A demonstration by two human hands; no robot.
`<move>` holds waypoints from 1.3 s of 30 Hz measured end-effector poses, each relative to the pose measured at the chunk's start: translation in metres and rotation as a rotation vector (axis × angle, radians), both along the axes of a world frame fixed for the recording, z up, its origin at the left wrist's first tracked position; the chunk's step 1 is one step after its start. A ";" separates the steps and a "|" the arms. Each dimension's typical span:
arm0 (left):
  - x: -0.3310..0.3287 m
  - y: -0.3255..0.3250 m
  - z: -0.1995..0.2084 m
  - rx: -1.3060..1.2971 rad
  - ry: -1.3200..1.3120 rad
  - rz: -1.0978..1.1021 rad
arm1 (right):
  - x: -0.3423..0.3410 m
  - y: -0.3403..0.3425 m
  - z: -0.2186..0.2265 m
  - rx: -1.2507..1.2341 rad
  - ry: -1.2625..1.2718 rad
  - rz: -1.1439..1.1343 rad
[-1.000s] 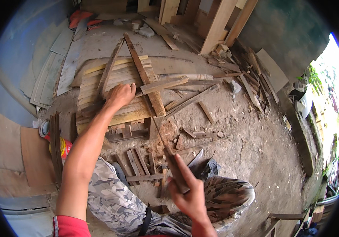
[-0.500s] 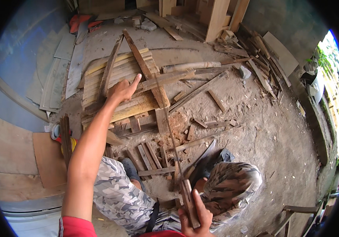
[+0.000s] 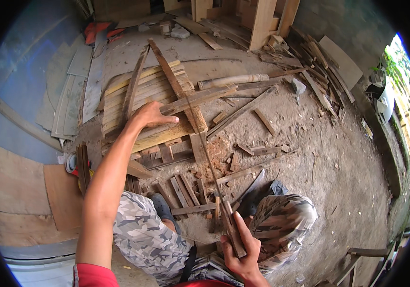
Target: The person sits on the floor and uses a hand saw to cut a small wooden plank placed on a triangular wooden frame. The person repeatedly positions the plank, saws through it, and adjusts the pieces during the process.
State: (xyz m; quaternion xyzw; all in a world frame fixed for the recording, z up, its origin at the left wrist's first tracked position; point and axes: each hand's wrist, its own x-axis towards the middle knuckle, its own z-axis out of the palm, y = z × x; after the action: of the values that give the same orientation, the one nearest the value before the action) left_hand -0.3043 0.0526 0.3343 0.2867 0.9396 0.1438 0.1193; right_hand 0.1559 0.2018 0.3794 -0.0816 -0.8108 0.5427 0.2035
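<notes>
My right hand (image 3: pixel 243 251) is closed round the brown wooden handle of a handsaw (image 3: pixel 210 167). Its thin blade, seen nearly edge-on, runs forward to a wooden bar (image 3: pixel 210 95) lying crosswise over other timber. My left hand (image 3: pixel 148 116) lies over the left part of that bar, its thumb stretched to the right on the near side; the other fingers are largely hidden behind the hand. Under the bar, a long brown plank (image 3: pixel 169 71) slants across a stack of pale slats (image 3: pixel 159 88).
Short offcuts (image 3: pixel 181 189) lie by my feet, with a broad-bladed knife (image 3: pixel 252 189) near my right foot. Scrap timber (image 3: pixel 322 79) is piled at the far right. Sheets (image 3: pixel 66 115) lean at the left wall, and a white rock (image 3: pixel 298 86) sits on the dirt floor.
My right hand and the saw have shifted forward, away from my body. The left hand's raised digit has come down, and its thumb now points right along the bar.
</notes>
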 end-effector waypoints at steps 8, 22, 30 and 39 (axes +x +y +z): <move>0.023 0.024 0.040 -0.270 -0.200 0.180 | -0.034 -0.010 -0.004 0.005 0.005 0.043; 0.040 0.018 0.043 -0.238 -0.021 0.093 | -0.029 -0.006 -0.004 0.122 -0.105 0.076; 0.029 0.006 0.012 -0.064 0.029 0.091 | -0.182 -0.017 -0.012 0.065 0.112 0.032; 0.032 0.015 0.023 -0.193 -0.021 0.101 | -0.204 -0.014 -0.014 0.038 0.055 0.026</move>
State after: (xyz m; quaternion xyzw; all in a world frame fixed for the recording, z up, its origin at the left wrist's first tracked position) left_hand -0.2724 0.0674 0.3577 0.2245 0.9611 0.0614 0.1488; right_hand -0.0476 0.1873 0.3652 -0.0525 -0.8161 0.5319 0.2200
